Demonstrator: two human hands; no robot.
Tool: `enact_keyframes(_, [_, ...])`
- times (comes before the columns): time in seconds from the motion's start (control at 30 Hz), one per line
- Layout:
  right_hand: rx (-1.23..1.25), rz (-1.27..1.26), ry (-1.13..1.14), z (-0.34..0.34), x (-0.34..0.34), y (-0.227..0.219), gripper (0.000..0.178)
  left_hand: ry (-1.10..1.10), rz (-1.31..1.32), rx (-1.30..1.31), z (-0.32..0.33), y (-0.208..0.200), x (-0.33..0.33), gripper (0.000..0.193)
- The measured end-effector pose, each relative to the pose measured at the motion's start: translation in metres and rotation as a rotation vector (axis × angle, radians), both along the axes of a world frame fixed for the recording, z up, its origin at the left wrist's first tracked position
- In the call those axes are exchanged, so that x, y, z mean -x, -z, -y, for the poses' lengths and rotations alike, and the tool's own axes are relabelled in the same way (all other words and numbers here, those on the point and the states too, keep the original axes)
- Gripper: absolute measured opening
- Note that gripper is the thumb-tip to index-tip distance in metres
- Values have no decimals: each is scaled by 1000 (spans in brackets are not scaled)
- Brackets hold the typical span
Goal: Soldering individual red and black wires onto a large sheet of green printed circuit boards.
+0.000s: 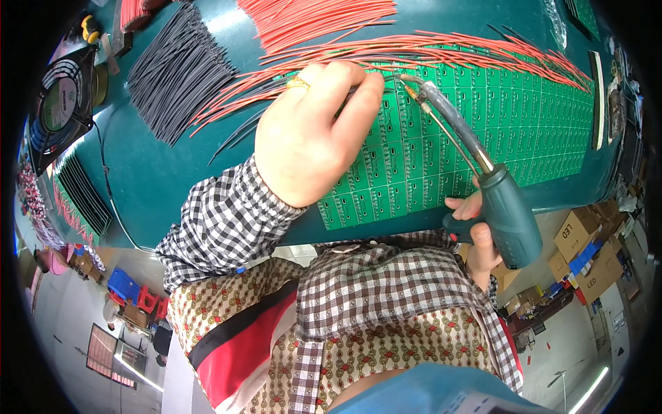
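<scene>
My right hand (480,250) is wrapped round the handle of a dark green soldering gun (512,217). The gun's metal barrel slants up and left, and its tip points down at the upper rows of a green circuit board panel (427,148). Close to that tip, my left hand (310,131) is closed in a pinch over the panel. A thin wire seems to be between its fingertips, though the fingers hide most of it. Red wires (476,52) lie in a long row across the panel's top edge, with some black ones among them, passing beneath my left hand.
A thick pile of black wires (181,72) and a pile of red wires (314,21) lie at the back of the green table (148,179). A black fan (62,103) stands at the left, its cable trailing over the tabletop. Cardboard boxes (583,234) sit beyond the right edge.
</scene>
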State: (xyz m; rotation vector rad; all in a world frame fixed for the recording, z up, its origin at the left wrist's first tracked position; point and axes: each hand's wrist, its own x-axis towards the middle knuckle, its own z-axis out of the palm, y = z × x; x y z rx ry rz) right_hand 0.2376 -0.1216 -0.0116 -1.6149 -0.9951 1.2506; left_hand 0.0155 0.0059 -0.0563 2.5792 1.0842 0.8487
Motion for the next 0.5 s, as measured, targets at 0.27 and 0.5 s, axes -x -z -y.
enact_keyframes(0.27, [-6,3,33,2,-4,-1,66,-3,-1,1,1,0,1,32])
enact_keyframes(0.5, [7,7,5,4,-8,0,68,-11,-21,12,1,-2,1,32])
